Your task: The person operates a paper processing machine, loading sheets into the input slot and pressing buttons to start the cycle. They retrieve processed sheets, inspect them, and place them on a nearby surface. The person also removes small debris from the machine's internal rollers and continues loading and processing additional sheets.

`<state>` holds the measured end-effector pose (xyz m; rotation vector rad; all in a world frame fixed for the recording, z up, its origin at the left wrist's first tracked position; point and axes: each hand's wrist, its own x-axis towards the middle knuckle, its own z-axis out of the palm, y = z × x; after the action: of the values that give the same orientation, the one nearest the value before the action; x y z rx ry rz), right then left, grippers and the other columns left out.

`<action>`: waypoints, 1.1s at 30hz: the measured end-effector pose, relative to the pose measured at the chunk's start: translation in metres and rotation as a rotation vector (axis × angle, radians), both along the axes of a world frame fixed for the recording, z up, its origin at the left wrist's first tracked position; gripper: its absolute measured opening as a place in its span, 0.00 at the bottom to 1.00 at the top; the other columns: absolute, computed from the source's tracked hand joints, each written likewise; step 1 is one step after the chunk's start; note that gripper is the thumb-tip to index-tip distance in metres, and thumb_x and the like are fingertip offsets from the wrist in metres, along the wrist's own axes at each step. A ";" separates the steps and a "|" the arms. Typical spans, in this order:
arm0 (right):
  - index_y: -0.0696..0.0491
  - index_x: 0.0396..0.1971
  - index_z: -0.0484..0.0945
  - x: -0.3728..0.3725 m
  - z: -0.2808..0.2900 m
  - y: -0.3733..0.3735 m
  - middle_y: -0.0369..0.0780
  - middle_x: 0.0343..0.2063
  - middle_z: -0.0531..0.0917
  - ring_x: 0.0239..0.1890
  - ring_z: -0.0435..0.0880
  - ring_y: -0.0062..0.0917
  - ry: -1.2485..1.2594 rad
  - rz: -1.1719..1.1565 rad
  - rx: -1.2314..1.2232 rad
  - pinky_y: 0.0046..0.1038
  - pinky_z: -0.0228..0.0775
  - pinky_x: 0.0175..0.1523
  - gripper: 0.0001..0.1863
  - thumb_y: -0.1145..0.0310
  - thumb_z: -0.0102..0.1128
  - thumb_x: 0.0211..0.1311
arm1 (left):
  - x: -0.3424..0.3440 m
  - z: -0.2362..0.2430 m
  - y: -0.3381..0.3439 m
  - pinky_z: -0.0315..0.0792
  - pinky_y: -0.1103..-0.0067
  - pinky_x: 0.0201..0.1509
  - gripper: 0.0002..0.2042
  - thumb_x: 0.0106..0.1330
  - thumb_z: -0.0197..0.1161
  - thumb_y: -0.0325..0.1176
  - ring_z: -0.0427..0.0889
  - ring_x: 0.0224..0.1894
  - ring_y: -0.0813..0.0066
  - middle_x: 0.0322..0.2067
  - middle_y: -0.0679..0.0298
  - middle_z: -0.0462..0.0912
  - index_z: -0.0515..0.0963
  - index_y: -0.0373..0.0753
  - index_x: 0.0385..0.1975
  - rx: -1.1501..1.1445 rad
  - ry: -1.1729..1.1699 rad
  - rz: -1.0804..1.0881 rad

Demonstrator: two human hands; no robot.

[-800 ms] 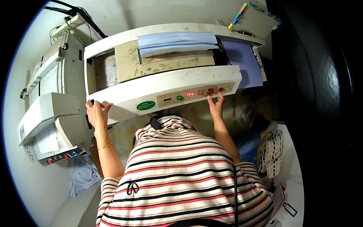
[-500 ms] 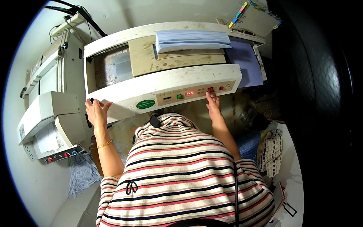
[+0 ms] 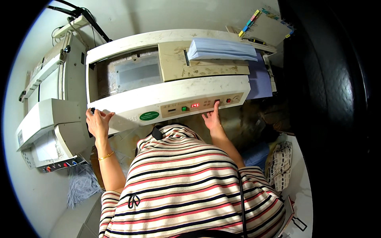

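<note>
White machine [image 3: 190, 90] just beyond both hands [image 3: 98, 123], paper stack [image 3: 222, 49] nearer the right.

**Both hands forward, right index finger extended**

Both forearms angle up and away from the torso, well apart. The left forearm [image 3: 111, 166] rises nearly straight to the left hand [image 3: 98, 122], whose fingers [image 3: 91, 114] bend at the far end while its thumb [image 3: 110, 116] sticks out to the right. The right forearm [image 3: 227, 146] slants inward; the right hand [image 3: 213, 120] points its index finger [image 3: 216, 107] away from the body.
</note>
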<state>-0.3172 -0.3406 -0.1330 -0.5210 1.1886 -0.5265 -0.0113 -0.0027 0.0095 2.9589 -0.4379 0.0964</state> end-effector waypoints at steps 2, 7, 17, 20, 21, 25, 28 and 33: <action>0.43 0.70 0.47 0.001 0.001 0.002 0.38 0.70 0.49 0.73 0.41 0.32 -0.024 -0.002 -0.009 0.48 0.30 0.72 0.55 0.25 0.52 0.49 | 0.000 0.000 -0.001 0.75 0.65 0.44 0.21 0.43 0.75 0.52 0.75 0.50 0.53 0.57 0.50 0.69 0.77 0.40 0.24 0.010 0.020 0.022; 0.43 0.70 0.48 0.003 0.010 0.004 0.37 0.69 0.51 0.72 0.43 0.31 -0.064 -0.005 0.022 0.47 0.29 0.72 0.55 0.25 0.52 0.48 | -0.002 -0.001 0.000 0.75 0.65 0.45 0.21 0.43 0.75 0.51 0.75 0.50 0.53 0.57 0.51 0.68 0.77 0.40 0.24 -0.001 -0.001 0.022; 0.41 0.69 0.50 0.004 -0.004 0.001 0.37 0.68 0.53 0.72 0.46 0.30 -0.056 -0.083 0.060 0.47 0.29 0.72 0.54 0.26 0.54 0.48 | 0.000 -0.002 -0.004 0.76 0.65 0.45 0.21 0.42 0.76 0.50 0.75 0.50 0.52 0.58 0.49 0.67 0.76 0.40 0.23 -0.018 -0.023 0.017; 0.40 0.69 0.49 0.005 -0.001 0.005 0.37 0.68 0.53 0.72 0.46 0.31 -0.081 -0.053 0.049 0.47 0.29 0.72 0.54 0.25 0.54 0.47 | 0.002 -0.006 0.000 0.76 0.65 0.45 0.21 0.43 0.76 0.50 0.76 0.50 0.51 0.59 0.48 0.67 0.75 0.40 0.23 -0.022 -0.044 0.007; 0.41 0.70 0.49 0.006 0.000 0.006 0.37 0.68 0.53 0.72 0.46 0.31 -0.084 -0.051 0.044 0.48 0.29 0.72 0.54 0.25 0.53 0.47 | 0.002 -0.007 0.001 0.76 0.65 0.45 0.21 0.43 0.76 0.50 0.76 0.50 0.51 0.59 0.47 0.67 0.75 0.40 0.23 -0.024 -0.048 0.005; 0.41 0.70 0.49 0.009 -0.003 0.010 0.36 0.69 0.53 0.72 0.45 0.31 -0.087 -0.046 0.057 0.48 0.28 0.72 0.56 0.24 0.53 0.46 | 0.006 -0.009 0.004 0.75 0.64 0.45 0.21 0.43 0.75 0.50 0.75 0.50 0.50 0.59 0.46 0.67 0.75 0.40 0.23 -0.029 -0.045 -0.001; 0.42 0.70 0.49 0.012 -0.006 0.010 0.36 0.68 0.53 0.72 0.45 0.30 -0.079 -0.046 0.062 0.48 0.29 0.72 0.57 0.23 0.53 0.44 | 0.007 -0.009 0.006 0.75 0.64 0.45 0.21 0.43 0.75 0.50 0.75 0.50 0.50 0.59 0.46 0.66 0.75 0.40 0.24 -0.025 -0.028 0.011; 0.43 0.70 0.49 0.028 -0.022 0.047 0.36 0.69 0.53 0.72 0.45 0.30 -0.062 -0.076 0.065 0.48 0.31 0.72 0.58 0.23 0.53 0.43 | 0.030 -0.028 0.043 0.74 0.63 0.47 0.22 0.45 0.74 0.53 0.75 0.51 0.49 0.61 0.47 0.64 0.77 0.40 0.25 -0.029 0.020 0.007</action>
<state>-0.2896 -0.2934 -0.1547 -0.4020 1.1656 -0.5632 0.0190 0.0402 -0.0182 2.9306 -0.4203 0.0726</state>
